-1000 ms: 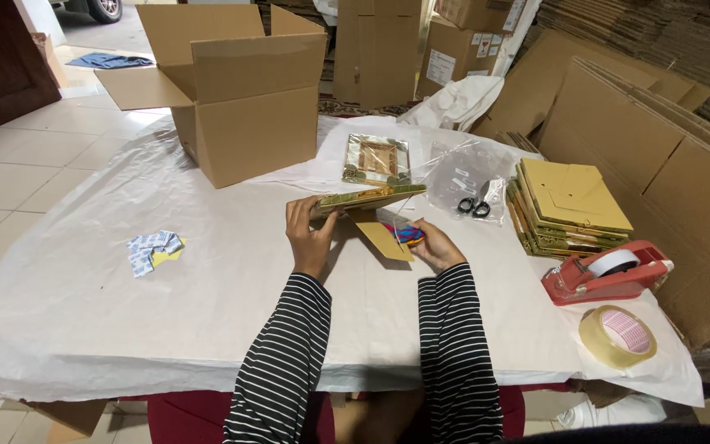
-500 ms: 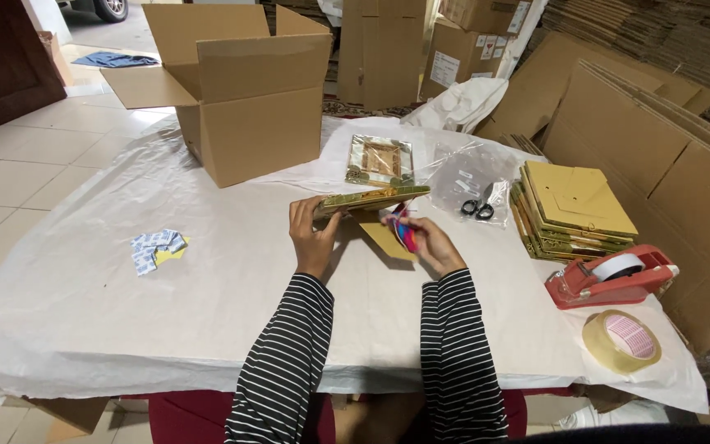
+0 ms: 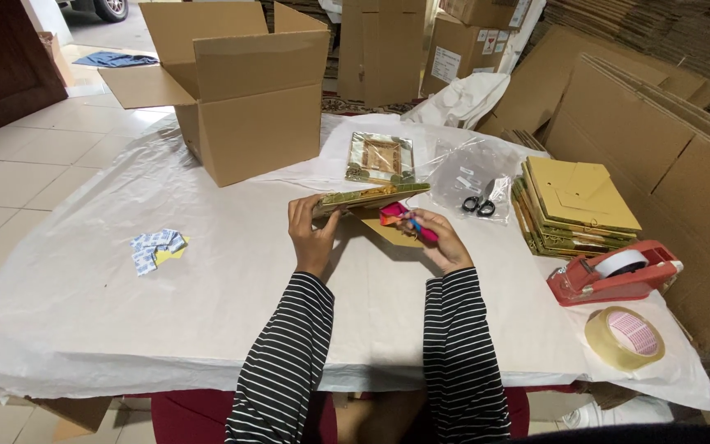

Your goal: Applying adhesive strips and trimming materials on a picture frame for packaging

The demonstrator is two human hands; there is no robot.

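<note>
1. Head view: the left hand [image 3: 312, 234] clamps the near end of a flat gold-patterned frame [image 3: 369, 196], held edge-on just above the tabletop [image 3: 207, 279]; its grip is clenched on the frame.
2. The right hand [image 3: 444, 240] pinches a small pink tool with a blue tip [image 3: 408, 220] against the frame's underside, above a brown cardboard piece [image 3: 388, 232].
3. Judged step: working on the frame's back or edge with the tool; the next move seems to call for a steady left hold and fine right-hand control.
4. Around them: a second frame [image 3: 381, 156] lying flat, scissors [image 3: 480, 205] in clear plastic, stacked yellow folded cartons [image 3: 577, 201], a red tape dispenser [image 3: 614, 271], a tape roll [image 3: 624, 337], an open cardboard box [image 3: 244, 90] and small blue-white sachets [image 3: 156, 247].
</note>
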